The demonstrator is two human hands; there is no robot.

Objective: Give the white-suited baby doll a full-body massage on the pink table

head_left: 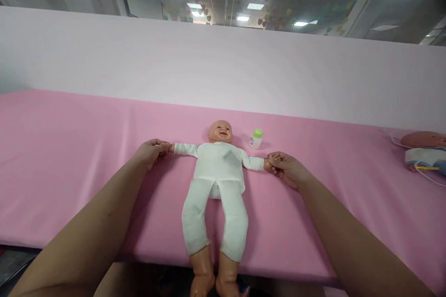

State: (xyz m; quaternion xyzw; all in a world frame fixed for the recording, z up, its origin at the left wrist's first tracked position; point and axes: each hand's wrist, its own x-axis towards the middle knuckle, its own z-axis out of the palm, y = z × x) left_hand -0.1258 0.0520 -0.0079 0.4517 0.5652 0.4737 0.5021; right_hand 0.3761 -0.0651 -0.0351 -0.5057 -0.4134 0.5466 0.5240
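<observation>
In the head view, a baby doll in a white suit lay on its back on the pink table cover, head toward the far wall and both arms spread straight out to the sides. Its bare feet hung past the near edge of the table. The left hand was closed around the doll's hand at the end of the outstretched white sleeve on that side, fingers curled over it. The right hand gripped the doll's other hand in the same way, fingertips pinched around it just beyond the sleeve cuff. Both forearms reached in from the bottom corners of the picture, 1 on each side of the doll's legs.

A small white bottle with a green cap stood upright on the cover near the doll's head, just beyond its arm on the right. At the far right edge lay a second doll, partly cut off, with thin cords looped beside it. A pale pink wall rose behind the table.
</observation>
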